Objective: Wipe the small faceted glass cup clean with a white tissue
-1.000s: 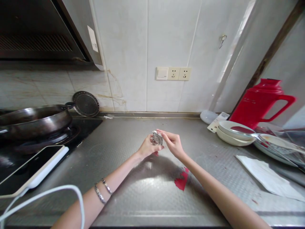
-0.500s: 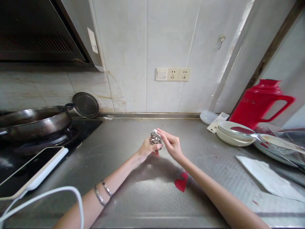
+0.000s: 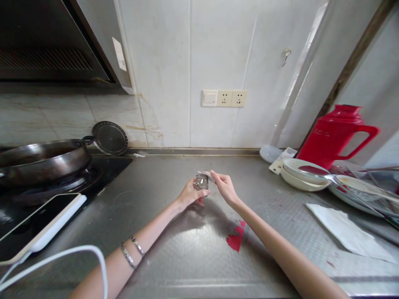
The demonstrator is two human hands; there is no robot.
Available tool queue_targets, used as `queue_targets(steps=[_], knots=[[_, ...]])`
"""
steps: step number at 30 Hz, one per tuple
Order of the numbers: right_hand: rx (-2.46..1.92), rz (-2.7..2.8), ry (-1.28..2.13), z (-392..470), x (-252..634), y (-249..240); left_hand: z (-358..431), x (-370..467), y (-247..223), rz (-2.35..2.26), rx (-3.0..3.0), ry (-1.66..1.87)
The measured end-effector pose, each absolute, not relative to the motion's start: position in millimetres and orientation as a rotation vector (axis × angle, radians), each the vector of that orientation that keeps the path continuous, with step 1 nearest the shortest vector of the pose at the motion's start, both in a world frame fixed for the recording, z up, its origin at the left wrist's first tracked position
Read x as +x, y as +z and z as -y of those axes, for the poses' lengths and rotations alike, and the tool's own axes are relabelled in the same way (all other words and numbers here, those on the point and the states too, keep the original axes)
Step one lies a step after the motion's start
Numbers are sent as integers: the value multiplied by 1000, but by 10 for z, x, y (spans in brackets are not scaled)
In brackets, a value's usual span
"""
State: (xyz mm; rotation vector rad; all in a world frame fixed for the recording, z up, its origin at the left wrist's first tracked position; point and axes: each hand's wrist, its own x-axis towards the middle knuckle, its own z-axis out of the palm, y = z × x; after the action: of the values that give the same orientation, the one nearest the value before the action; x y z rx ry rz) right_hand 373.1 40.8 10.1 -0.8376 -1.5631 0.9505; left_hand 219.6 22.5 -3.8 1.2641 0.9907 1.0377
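Over the grey metal worktop (image 3: 156, 178), the left hand (image 3: 188, 195) grasps a small, glassy grey container (image 3: 202, 182); the right hand (image 3: 225, 188) pinches a thin whitish strip (image 3: 211, 177). Probably slick and fragile, the container is best held round its sides.

Left hand (image 3: 189, 194) curled; right hand (image 3: 225, 188) pinched, alongside

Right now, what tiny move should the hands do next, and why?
Perhaps the left hand should steady the small, shiny, greyish see-through container, because the right hand holds a thin whitish piece close to its top. A nudge there might tip it.
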Motion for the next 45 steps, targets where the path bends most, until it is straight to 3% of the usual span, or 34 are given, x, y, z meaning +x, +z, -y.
queue_targets(steps=[7,18,26,35,45], knots=[[-524,1836,1115,-476,3805,39,-307,2119,-28,-907,1195,1037],[-679,1705,1068,-494,3734,-93,-348,2042,-64,-871,1335,869],[-782,1606,1151,-444,3712,-22,-412,2069,-211,-975,1635,1182],[-725,1527,1270,-385,3647,-11,-253,2156,-113,-1105,1727,1275],[-1004,1505,689,-612,3754,-95,-192,2233,-144,-1121,1786,1305]])
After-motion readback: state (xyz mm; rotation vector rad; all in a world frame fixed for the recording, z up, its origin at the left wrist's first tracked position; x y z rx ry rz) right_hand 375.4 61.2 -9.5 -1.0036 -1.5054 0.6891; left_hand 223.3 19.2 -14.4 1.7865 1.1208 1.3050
